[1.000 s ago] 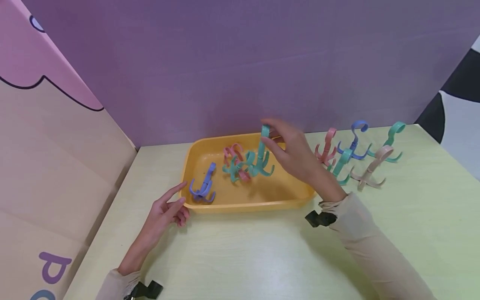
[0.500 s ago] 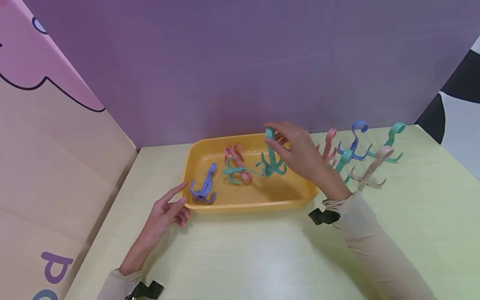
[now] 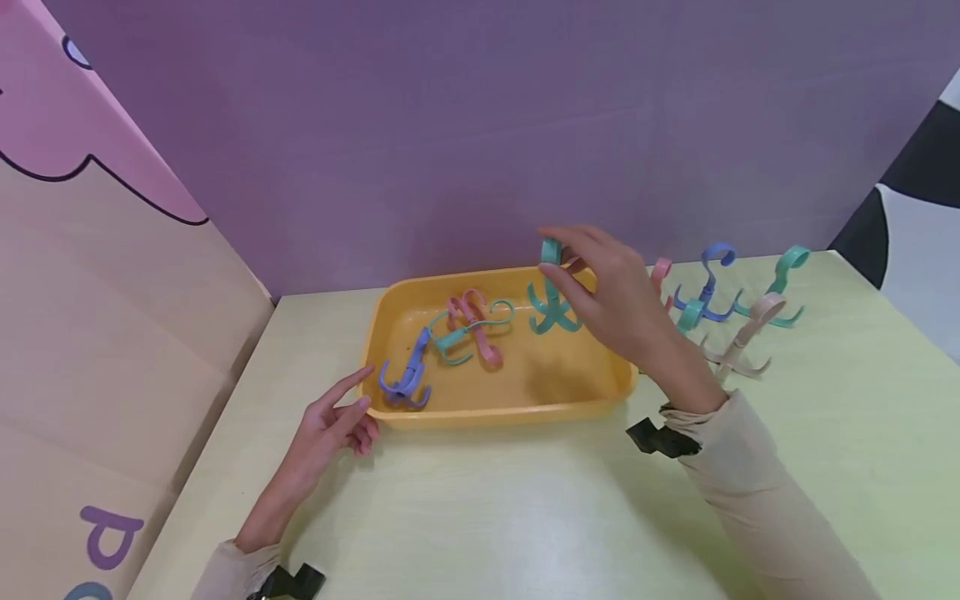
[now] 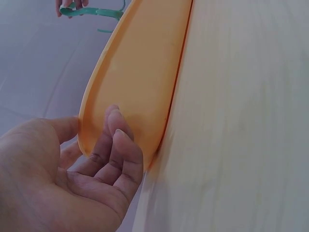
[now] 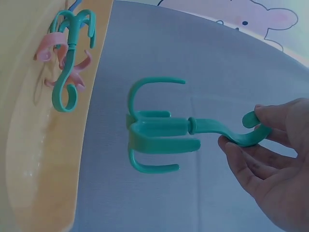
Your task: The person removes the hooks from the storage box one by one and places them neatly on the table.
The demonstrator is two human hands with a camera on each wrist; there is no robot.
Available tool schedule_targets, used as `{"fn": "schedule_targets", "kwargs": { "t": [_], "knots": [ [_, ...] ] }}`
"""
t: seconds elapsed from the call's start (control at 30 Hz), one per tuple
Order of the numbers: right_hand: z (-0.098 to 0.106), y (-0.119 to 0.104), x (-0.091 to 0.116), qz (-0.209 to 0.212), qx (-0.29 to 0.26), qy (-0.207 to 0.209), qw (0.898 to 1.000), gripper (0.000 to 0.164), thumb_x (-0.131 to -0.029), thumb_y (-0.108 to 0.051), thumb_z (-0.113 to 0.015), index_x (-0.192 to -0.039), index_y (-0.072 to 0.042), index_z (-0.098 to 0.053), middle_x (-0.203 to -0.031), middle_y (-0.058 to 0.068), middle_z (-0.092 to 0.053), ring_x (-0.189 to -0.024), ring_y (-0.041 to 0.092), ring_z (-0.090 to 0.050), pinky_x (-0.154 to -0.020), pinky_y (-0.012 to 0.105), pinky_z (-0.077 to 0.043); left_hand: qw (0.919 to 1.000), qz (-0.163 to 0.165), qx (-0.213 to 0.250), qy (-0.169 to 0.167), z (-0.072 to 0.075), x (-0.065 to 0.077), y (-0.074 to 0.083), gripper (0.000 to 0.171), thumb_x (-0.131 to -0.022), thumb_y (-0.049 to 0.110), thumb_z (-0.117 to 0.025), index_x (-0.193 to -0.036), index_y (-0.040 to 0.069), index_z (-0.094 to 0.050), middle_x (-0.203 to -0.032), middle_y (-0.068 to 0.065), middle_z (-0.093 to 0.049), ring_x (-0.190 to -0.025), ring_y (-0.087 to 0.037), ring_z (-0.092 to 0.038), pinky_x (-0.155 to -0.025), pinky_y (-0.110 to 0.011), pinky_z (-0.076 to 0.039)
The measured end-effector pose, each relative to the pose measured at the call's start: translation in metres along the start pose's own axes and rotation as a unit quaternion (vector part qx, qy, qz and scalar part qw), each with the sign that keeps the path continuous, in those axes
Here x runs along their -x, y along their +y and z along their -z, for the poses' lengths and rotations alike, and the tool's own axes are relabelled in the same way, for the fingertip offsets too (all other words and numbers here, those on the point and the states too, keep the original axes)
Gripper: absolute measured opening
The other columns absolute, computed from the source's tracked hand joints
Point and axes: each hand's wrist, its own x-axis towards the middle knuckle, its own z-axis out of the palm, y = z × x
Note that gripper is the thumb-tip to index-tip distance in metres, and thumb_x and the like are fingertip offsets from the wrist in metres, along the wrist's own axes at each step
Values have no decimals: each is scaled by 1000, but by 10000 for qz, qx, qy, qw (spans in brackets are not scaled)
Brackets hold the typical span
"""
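My right hand [image 3: 611,287] pinches the curled top of a green multi-prong hanging hook [image 3: 552,310] above the right part of a yellow tray [image 3: 495,414]. In the right wrist view, that hook [image 5: 159,128] hangs free, its several prongs clear of the tray. My left hand [image 3: 322,437] touches the tray's front left corner with thumb and index finger, the other fingers loosely bent; the left wrist view shows this hand [image 4: 82,179] against the tray wall. Inside the tray lie a blue hook [image 3: 408,371], a pink hook [image 3: 483,337] and another green hook [image 3: 452,340] across the pink one.
Right of the tray, several hooks stand on the pale table [image 3: 510,508]: a blue one [image 3: 707,292], a green one [image 3: 783,271], a beige one [image 3: 750,329], and others partly behind my right hand. A purple wall [image 3: 450,142] rises behind the tray.
My right hand has moved right and slightly up with the green hook, apart from the other green hook. That other hook has swung round and settled leftward by the blue one. My left hand stays.
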Motion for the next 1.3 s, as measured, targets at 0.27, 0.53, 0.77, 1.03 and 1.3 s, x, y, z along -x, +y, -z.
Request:
{"fn": "schedule_targets", "kwargs": {
  "t": [0.27,0.53,0.77,1.03,1.3],
  "knots": [
    [11,-11,8,282,215,-1,9994,44,-90,-4,-73,-133,-4,-61,-123,8,-63,-93,17,-65,-79,29,-54,10000,79,-23,21,0,0,-1,49,-105,16,-52,-152,8,-38,-75,-10,-66,-59,-20,-60,-56,-29,-55],
    [33,-21,21,502,487,85,9975,50,-85,0,-77,-132,-7,-63,-125,7,-64,-90,17,-64,-59,23,-40,9999,89,-45,15,0,0,1,50,-106,17,-50,-153,7,-37,-76,-10,-68,-59,-19,-61,-56,-31,-55],
    [56,-18,34,619,666,319,9953,39,-94,-22,-71,-128,-3,-65,-119,10,-67,-85,15,-63,-63,14,-42,9999,69,-81,19,1,0,0,49,-106,17,-51,-152,8,-38,-76,-13,-68,-59,-21,-61,-56,-32,-55],
    [83,-10,49,443,775,665,9938,38,-94,-20,-71,-125,1,-66,-114,13,-69,-93,6,-60,-87,10,-42,9999,99,22,6,0,0,0,50,-105,18,-52,-153,9,-37,-76,-11,-68,-59,-20,-61,-56,-31,-55],
    [110,-4,59,24,1182,834,9895,40,-92,-17,-74,-127,0,-66,-110,15,-69,-100,-9,-54,-93,8,-41,10000,22,23,-47,0,-1,0,50,-106,17,-51,-153,8,-37,-77,-8,-68,-59,-21,-61,-56,-30,-55]
  ]
}}
